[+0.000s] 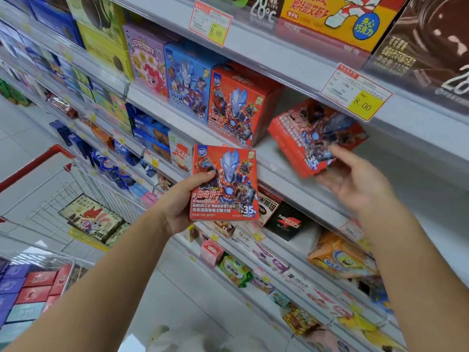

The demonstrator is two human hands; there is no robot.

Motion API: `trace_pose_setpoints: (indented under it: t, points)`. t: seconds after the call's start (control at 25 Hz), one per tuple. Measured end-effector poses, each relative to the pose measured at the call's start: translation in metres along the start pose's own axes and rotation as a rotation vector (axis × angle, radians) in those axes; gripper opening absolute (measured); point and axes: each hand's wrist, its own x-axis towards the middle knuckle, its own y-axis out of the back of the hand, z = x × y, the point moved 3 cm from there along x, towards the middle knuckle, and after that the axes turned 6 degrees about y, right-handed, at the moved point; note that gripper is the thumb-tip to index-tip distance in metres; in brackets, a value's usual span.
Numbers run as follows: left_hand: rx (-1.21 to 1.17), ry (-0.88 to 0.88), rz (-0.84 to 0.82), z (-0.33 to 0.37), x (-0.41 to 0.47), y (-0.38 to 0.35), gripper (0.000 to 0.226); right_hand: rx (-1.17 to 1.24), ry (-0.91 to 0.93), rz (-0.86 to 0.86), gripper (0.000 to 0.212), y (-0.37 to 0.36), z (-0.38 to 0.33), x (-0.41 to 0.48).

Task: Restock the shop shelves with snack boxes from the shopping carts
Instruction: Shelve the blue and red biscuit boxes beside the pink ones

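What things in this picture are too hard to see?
Head view:
- Tilted red box in the right hand: print smeared by motion blur.
- Upright red box in the left hand: back faces away.
- Price tag: small print too tiny; only 8.00 reads.
- Brown box: cut off by the top right edge.

One wide-angle view is taken from the head, turned forward and down. The shelves (pixel 269 153) are seen close and obliquely, running off to the upper left. The left hand (pixel 177 207) and right hand (pixel 355 184) are framed mid-picture, a cart (pixel 43 161) at left.
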Motion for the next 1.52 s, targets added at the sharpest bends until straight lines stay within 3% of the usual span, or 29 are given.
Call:
trace_pose_setpoints:
  t: [0.08, 0.2, 0.28, 0.44, 0.68, 0.84, 0.92, 1.0, 1.12, 1.24, 1.28, 1.36, 1.44, 1.52]
  points:
    - [0.001, -0.022, 0.002, 0.002, 0.004, 0.001, 0.045, -0.093, 0.181, 0.114, 0.026, 0.002, -0.008, 0.022]
    - [0.014, -0.084, -0.011, 0.003, 0.015, 0.002, 0.039, -0.439, 0.486, 0.205, 0.04, -0.004, -0.009, 0.048]
    - [0.03, -0.122, -0.031, 0.005, 0.023, -0.001, 0.04, -0.544, 0.556, 0.196, 0.038, -0.009, -0.004, 0.068]
    - [0.049, -0.201, -0.075, 0.01, 0.039, -0.001, 0.041, -0.57, 0.61, 0.121, 0.038, -0.035, -0.001, 0.097]
    - [0.039, -0.249, -0.091, 0.008, 0.051, 0.02, 0.048, -0.505, 0.609, -0.134, 0.049, -0.079, 0.005, 0.118]
    - [0.046, -0.244, -0.096, 0.012, 0.049, 0.03, 0.073, -0.488, 0.551, -0.231, 0.059, -0.099, 0.013, 0.12]
    - [0.043, -0.256, -0.096, 0.016, 0.046, 0.029, 0.06, -0.472, 0.526, -0.243, 0.059, -0.104, 0.015, 0.123]
    - [0.035, -0.263, -0.087, 0.02, 0.046, 0.028, 0.044, -0.5, 0.509, -0.249, 0.062, -0.108, 0.019, 0.124]
    - [0.051, -0.242, -0.089, 0.02, 0.045, 0.023, 0.04, -0.551, 0.481, -0.204, 0.067, -0.106, 0.021, 0.122]
    - [0.056, -0.191, -0.089, 0.023, 0.036, 0.01, 0.041, -0.624, 0.656, 0.107, 0.05, -0.084, 0.005, 0.089]
    - [0.052, -0.179, -0.094, 0.024, 0.032, 0.004, 0.04, -0.592, 0.675, 0.117, 0.039, -0.076, 0.004, 0.071]
    - [0.045, -0.147, -0.107, 0.028, 0.024, -0.009, 0.033, -0.569, 0.507, -0.13, 0.019, -0.07, 0.011, 0.03]
    - [0.04, -0.106, -0.114, 0.03, 0.019, -0.023, 0.034, -0.663, 0.213, -0.45, 0.038, -0.067, 0.019, -0.007]
    - [0.05, -0.06, -0.136, 0.03, 0.016, -0.04, 0.041, -0.666, 0.038, -0.551, 0.04, -0.057, 0.019, -0.02]
